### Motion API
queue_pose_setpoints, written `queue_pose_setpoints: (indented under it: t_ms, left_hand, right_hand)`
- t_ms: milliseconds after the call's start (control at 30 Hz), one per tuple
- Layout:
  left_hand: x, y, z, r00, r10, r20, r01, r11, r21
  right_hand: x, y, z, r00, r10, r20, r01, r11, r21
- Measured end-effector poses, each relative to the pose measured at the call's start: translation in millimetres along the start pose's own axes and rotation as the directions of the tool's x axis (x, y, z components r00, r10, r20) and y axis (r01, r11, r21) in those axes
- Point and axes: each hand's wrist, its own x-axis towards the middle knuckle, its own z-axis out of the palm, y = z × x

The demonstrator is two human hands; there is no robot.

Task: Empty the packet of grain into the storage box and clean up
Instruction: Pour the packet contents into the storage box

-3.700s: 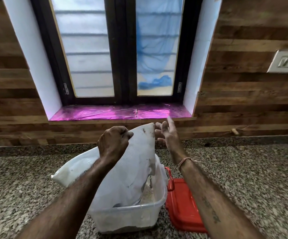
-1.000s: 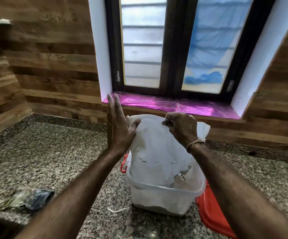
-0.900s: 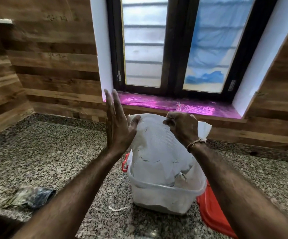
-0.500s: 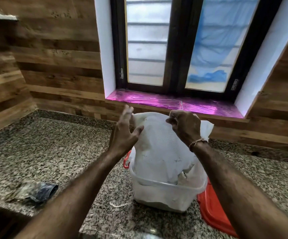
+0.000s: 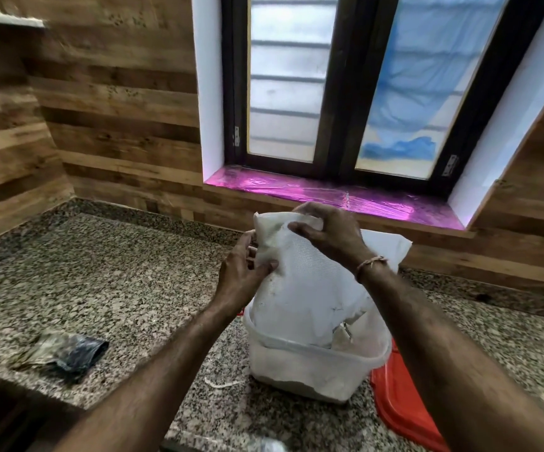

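Observation:
A white woven grain packet point(image 5: 303, 288) stands upended in the translucent storage box point(image 5: 300, 370) on the granite counter, its lower end down inside the box. My left hand point(image 5: 241, 275) pinches the packet's left edge near the top. My right hand point(image 5: 329, 234) grips the packet's raised top end from above. The grain itself is hidden by the packet and the cloudy box wall. The box's red lid point(image 5: 404, 409) lies flat on the counter just right of the box, partly under my right forearm.
A crumpled dark cloth point(image 5: 65, 350) lies on the counter to the left, near the front edge. A short white string scrap point(image 5: 221, 383) sits by the box's left base. Behind the box are a wood-panelled wall and a pink-lined window sill point(image 5: 329, 194).
My left hand went from held flat and open beside the packet to pinching its left edge. My right hand kept its grip on the top. The view drifted slightly.

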Motion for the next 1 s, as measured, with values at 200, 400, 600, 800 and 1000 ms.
queue_pose_setpoints:
  t_ms: [200, 400, 600, 800, 1000]
  left_hand:
    - [-3.5, -6.8, 7.9, 0.998, 0.037, -0.051, -0.037, 0.999, 0.006]
    - [-26.4, -33.4, -1.3, 0.994, -0.102, 0.027, 0.105, 0.981, -0.162]
    - [-27.2, -46.3, 5.4, 0.983, -0.177, -0.056, 0.173, 0.983, -0.06]
    - [-24.1, -49.2, 13.1, 0.967, -0.216, -0.133, 0.223, 0.974, 0.037]
    - [-22.5, -53.9, 19.1, 0.953, -0.225, -0.201, 0.257, 0.954, 0.151]
  right_hand:
    - [22.7, -18.6, 9.9, 1.0, 0.009, 0.027, -0.01, 0.999, 0.031]
    - [30.0, -2.9, 7.6, 0.99, 0.121, -0.068, -0.1, 0.962, 0.253]
    - [28.4, -1.9, 2.7, 0.982, 0.177, -0.063, -0.142, 0.916, 0.374]
    - [25.8, 5.8, -4.9, 0.968, 0.246, -0.051, -0.197, 0.869, 0.453]
    - [20.2, 12.6, -3.7, 0.946, 0.318, -0.069, -0.249, 0.844, 0.475]
